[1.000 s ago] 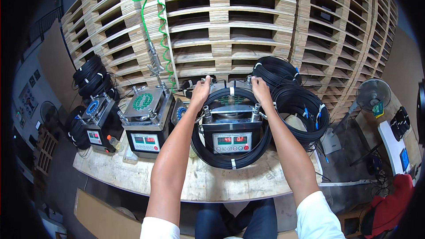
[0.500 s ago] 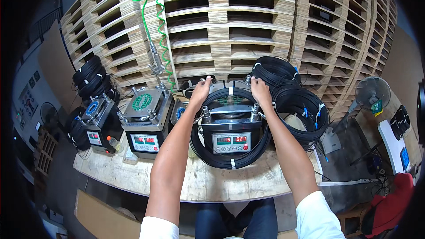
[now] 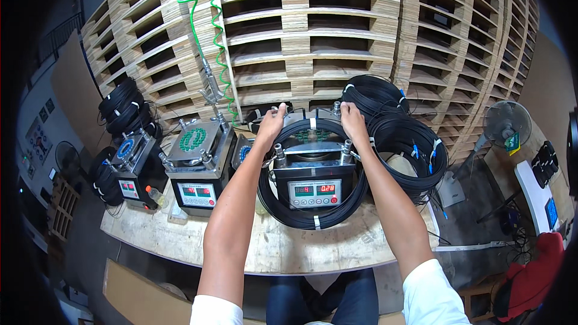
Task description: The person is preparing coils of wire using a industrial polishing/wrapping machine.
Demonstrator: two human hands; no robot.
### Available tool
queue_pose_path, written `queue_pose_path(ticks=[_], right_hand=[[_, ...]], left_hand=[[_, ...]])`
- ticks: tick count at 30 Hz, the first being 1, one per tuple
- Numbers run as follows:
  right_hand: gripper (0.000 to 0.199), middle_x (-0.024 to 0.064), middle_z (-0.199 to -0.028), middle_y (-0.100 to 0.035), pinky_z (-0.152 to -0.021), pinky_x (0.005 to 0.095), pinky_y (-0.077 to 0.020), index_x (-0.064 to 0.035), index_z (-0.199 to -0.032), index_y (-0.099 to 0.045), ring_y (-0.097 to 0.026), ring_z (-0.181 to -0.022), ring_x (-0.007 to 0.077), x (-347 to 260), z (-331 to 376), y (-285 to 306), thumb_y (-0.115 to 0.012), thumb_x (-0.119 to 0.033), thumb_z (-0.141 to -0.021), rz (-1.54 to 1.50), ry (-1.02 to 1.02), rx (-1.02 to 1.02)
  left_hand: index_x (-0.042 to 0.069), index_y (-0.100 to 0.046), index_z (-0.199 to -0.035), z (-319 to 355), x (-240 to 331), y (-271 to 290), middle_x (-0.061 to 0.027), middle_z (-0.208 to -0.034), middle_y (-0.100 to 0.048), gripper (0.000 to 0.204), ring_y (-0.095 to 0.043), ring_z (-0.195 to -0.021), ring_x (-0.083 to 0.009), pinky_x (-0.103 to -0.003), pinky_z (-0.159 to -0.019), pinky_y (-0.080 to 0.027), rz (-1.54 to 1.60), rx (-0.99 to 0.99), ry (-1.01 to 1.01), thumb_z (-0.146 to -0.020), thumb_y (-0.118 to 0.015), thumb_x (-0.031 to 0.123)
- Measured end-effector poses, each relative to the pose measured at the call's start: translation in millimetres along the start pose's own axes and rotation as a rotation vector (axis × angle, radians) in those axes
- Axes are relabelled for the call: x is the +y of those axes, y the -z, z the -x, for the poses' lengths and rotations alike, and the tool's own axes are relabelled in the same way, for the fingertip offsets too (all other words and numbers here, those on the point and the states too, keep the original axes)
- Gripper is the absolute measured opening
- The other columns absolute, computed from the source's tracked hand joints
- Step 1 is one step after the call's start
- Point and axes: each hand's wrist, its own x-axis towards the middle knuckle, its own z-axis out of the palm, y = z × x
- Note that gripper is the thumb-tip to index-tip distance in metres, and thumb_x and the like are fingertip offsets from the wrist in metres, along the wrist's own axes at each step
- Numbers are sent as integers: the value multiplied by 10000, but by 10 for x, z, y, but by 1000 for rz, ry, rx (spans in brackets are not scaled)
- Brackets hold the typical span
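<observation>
A boxy polishing machine (image 3: 314,173) with a metal top plate and a lit red and green display stands in front of me. A coil of black cable (image 3: 317,221), tied with white bands, rings its front and top. My left hand (image 3: 272,124) is closed at the rear left corner, thumb upward. Closed at the rear right corner, my right hand (image 3: 353,123) has its thumb beside a metal corner post (image 3: 336,107). The fingers of both hands curl out of sight, so what they grip is hidden. Green pieces (image 3: 312,135) show on the top plate, inside the coil.
To the left stand a second machine (image 3: 194,165) with a green ring and a smaller one (image 3: 129,168). More black coils (image 3: 409,150) are stacked on the right of the wooden table (image 3: 289,247). Pallets (image 3: 313,48) rise behind, with a green coiled hose (image 3: 194,15) hanging in front.
The digits on the machine displays have changed. Both hands and the coil stay practically where they were; the view shifts very slightly.
</observation>
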Motion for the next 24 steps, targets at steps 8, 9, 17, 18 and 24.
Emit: queue_pose_path(ticks=[8, 9, 17, 18, 24], right_hand=[[505, 275, -1237, -610, -1025, 521, -426, -52, -1228, -606, -544, -1176, 479, 90, -100, -21, -306, -404, -1024, 148, -79, -108], [505, 275, -1237, -610, -1025, 521, -426, -52, -1228, -606, -544, -1176, 479, 136, -129, -25, -306, -404, -1024, 148, -78, -106], [480, 293, -1164, -622, -966, 494, -441, -5, -1165, -609, -549, -1141, 495, 139, -87, -80, -356, -392, -1034, -40, 58, 1], [480, 293, -1164, -622, -966, 494, -441, -5, -1165, -609, -549, -1141, 495, 82, -63, -74, -356, -392, -1034, -43, 59, -3], [483, 274, -1217, -620, -1006, 515, -429, -37, -1213, -603, -545, -1166, 490, -50, 4, 25, -337, -396, -1030, 10, -30, -33]], left_hand=[[-94, -518, -1335, 132, 163, 59, -192, -1212, -608, 942, -561, -1072, -276, -388, -978, -409, 39, -92, 66, -937, -346, 742], [-96, -517, -1336, 133, 169, 52, -203, -1251, -598, 953, -558, -1105, -285, -397, -996, -402, 30, -70, 69, -935, -335, 749], [-86, -432, -1405, 48, 68, 30, -209, -1230, -602, 952, -604, -1013, -253, -378, -955, -441, -1, 21, 63, -930, -381, 736], [-76, -423, -1415, 25, 34, 49, -197, -1215, -605, 946, -610, -982, -245, -375, -941, -449, -10, 7, 58, -928, -392, 734], [-42, -444, -1416, 54, 78, 13, -176, -1189, -608, 923, -597, -983, -245, -384, -948, -437, 20, -13, 51, -932, -365, 740]])
